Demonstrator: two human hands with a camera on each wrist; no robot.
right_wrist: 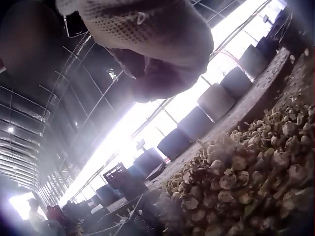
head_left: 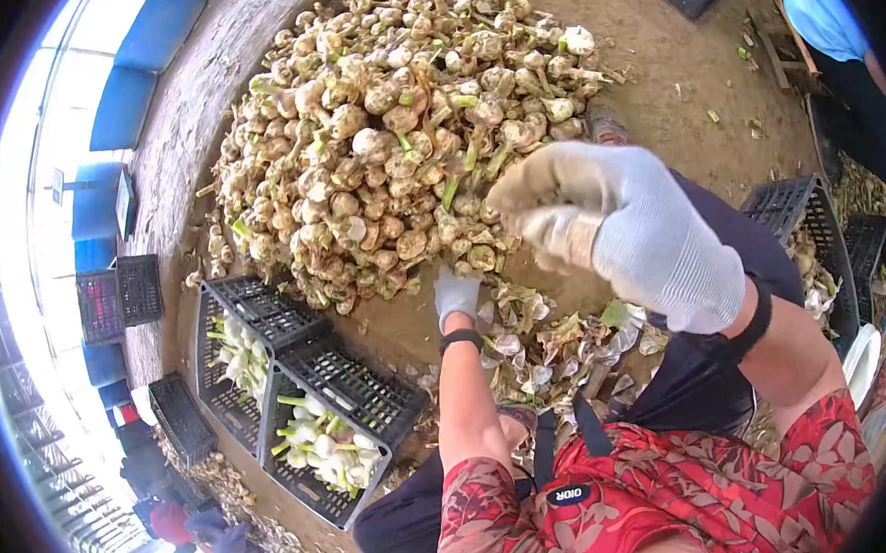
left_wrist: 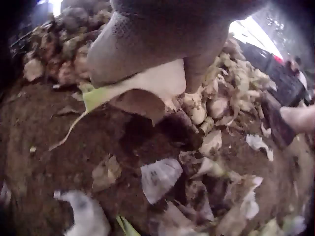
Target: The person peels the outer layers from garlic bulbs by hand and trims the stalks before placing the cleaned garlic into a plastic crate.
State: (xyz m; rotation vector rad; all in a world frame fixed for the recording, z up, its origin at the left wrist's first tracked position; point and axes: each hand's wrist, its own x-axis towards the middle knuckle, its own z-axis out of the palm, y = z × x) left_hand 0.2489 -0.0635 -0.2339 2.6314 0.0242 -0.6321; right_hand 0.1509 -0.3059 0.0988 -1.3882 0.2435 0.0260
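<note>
My gloved left hand [head_left: 456, 295] reaches low at the near foot of a large garlic pile [head_left: 360, 142]. In the left wrist view its fingers [left_wrist: 142, 46] grip a pale garlic bulb [left_wrist: 165, 81] with a short green stem, close over the dirt floor. The hand hides part of the bulb. My right hand [head_left: 626, 221], in a white glove soiled brown at the fingers, is raised in front of the pile's right side. Its fingers bend loosely, a gap separates them from the thumb, and no object shows between them in the head or right wrist view.
Black crates [head_left: 342, 381] with cleaned white garlic [head_left: 329, 449] stand left of my legs. Garlic skins [head_left: 559, 348] litter the floor between my knees. Another black crate [head_left: 815, 246] is at my right. A person in blue [head_left: 827, 24] is at upper right.
</note>
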